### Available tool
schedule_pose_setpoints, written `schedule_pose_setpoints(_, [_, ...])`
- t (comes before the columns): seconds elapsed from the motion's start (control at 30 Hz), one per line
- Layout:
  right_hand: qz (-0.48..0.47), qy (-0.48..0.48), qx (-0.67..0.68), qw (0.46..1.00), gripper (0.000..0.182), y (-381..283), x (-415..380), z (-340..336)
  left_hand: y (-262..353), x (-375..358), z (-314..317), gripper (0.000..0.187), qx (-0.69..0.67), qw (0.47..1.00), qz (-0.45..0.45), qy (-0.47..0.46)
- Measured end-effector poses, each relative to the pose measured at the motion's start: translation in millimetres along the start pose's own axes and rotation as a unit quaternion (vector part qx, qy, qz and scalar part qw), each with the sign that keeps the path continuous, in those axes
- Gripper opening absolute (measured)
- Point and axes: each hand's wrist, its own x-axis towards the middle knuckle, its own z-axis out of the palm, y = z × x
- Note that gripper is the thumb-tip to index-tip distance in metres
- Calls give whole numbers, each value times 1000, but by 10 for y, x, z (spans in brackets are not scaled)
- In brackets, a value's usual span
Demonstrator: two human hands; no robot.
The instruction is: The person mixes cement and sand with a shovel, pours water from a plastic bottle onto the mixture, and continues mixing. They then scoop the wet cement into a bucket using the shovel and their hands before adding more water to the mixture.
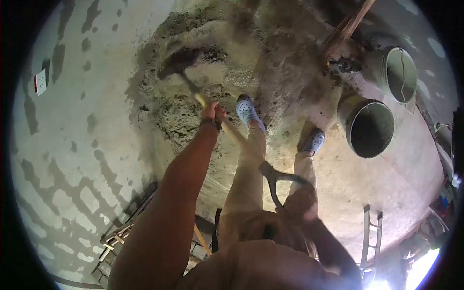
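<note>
A shovel (238, 137) slants across the view in front of my legs. Its dark blade (180, 63) lies at the upper left, over a rough patch of wet grey mortar mix (181, 118). My left hand (212, 112) is closed round the lower shaft, near the blade socket. At the other end, my right hand (300, 199) is closed on the forked D-shaped handle, low and right of centre. That hand is somewhat dim, and its fingers are partly hidden.
Two buckets, the nearer (371, 128) and the farther (401, 75), stand at the right. A broom (344, 36) leans near them. A ladder (372, 237) is at lower right. The left wall (96, 125) bears damp patches and a socket plate (40, 82). My clogs (247, 111) stand beside the mix.
</note>
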Motion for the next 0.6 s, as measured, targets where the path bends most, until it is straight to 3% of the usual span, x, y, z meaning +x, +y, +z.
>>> schedule_pose_setpoints(0.03, [-8,12,0,1000,18,32,-140,15,-91,-163,53,21,-10,998,2,57])
schedule_pose_setpoints(0.07, [69,23,61,995,15,28,-284,-218,-222,-350,83,24,-19,993,-2,117])
schedule_pose_setpoints(0.1, [145,30,124,981,12,7,-413,-482,-365,-606,140,24,-20,992,-9,124])
schedule_pose_setpoints(0.13, [179,94,162,966,16,24,-434,-750,-472,-842,304,24,-50,996,-18,74])
schedule_pose_setpoints(0.17, [350,155,234,894,23,29,-733,-910,-595,-945,475,25,-80,996,-26,18])
schedule_pose_setpoints(0.2, [436,284,279,807,25,102,-1182,-1002,-842,-772,499,25,-85,996,-28,17])
schedule_pose_setpoints(0.27, [479,367,332,725,30,123,-1642,-1346,-1633,-309,565,26,-121,991,-35,-42])
schedule_pose_setpoints(0.33, [621,419,347,564,34,109,-2145,-1674,-2571,-411,974,27,-117,985,-110,-55])
schedule_pose_setpoints(0.4, [702,412,213,540,31,-52,-2725,-1998,-3384,-627,1424,29,-74,966,-227,-101])
schedule_pose_setpoints(0.43, [721,414,172,529,31,-179,-2960,-2163,-3662,-789,1712,27,140,980,-128,-52])
schedule_pose_setpoints(0.47, [734,416,134,520,31,-322,-3188,-2342,-3924,-980,1950,27,88,966,-225,-86])
schedule_pose_setpoints(0.53, [748,408,74,518,30,-458,-3401,-2650,-4532,-1344,2283,21,-125,946,-289,-76])
schedule_pose_setpoints(0.6, [750,402,40,525,30,-456,-3365,-2889,-4870,-1499,2485,21,-150,926,-339,-75])
